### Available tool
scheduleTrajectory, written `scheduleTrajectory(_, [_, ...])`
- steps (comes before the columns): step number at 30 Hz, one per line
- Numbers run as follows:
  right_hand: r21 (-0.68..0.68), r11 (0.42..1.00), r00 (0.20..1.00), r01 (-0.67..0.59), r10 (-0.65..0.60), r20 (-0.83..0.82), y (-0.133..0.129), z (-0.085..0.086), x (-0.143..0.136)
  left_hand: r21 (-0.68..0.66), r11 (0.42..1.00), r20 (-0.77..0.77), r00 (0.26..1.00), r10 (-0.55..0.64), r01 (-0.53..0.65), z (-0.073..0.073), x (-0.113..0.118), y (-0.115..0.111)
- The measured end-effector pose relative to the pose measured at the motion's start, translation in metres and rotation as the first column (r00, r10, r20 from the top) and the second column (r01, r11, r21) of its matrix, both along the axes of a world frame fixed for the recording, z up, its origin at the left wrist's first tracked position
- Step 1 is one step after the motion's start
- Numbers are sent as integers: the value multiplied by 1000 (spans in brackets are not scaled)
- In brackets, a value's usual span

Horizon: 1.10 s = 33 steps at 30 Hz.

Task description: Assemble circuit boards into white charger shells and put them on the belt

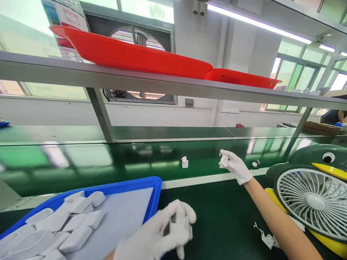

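Observation:
My left hand (165,231), in a white glove, is in the lower middle beside the blue tray (155,196). Its fingers are curled round a small white piece (179,228), mostly hidden by the glove. Farther off, over the near edge of the shiny green belt, my gloved right hand (237,168) pinches a small white part (224,160) between thumb and fingers. To its left on the belt stands a small white earbud case (185,163) with its top raised. Several white plastic cases (77,238) lie heaped at the left of the tray.
A green duck-faced fan (316,200) stands at the right, close to my right forearm. A crumpled white scrap (268,240) lies below that arm. Small white and dark bits (255,164) rest on the belt. Overhead, a metal shelf (151,81) carries red trays (135,54).

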State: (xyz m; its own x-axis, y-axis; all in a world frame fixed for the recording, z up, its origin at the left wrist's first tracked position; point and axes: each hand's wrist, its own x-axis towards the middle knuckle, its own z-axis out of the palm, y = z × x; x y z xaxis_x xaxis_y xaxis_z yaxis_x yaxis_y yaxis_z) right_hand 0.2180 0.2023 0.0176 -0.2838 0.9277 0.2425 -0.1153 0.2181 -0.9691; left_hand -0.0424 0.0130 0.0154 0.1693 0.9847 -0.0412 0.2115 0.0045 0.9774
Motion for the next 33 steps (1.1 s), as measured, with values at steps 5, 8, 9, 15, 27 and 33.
scheduleTrajectory(5, [-146,967,943,-207,157,-295,-72,6,-5,-23,987,-183,970,-163,162,-6,27,8])
scheduleTrajectory(8, [-257,939,931,-229,135,-339,-107,5,-9,18,983,-310,936,-166,181,-17,39,3])
scheduleTrajectory(9, [-271,943,949,-192,108,-297,-116,5,-11,41,983,-318,935,-158,180,-22,40,2])
scheduleTrajectory(15, [-317,928,966,-195,127,-224,-133,0,-35,118,978,-260,956,-138,173,-40,37,7])
scheduleTrajectory(27, [-215,970,983,112,-76,169,-27,-19,-30,-343,938,209,970,127,-48,-34,27,29])
scheduleTrajectory(33, [-176,900,865,398,-305,398,49,-23,43,-404,912,354,906,233,-77,-41,25,31])
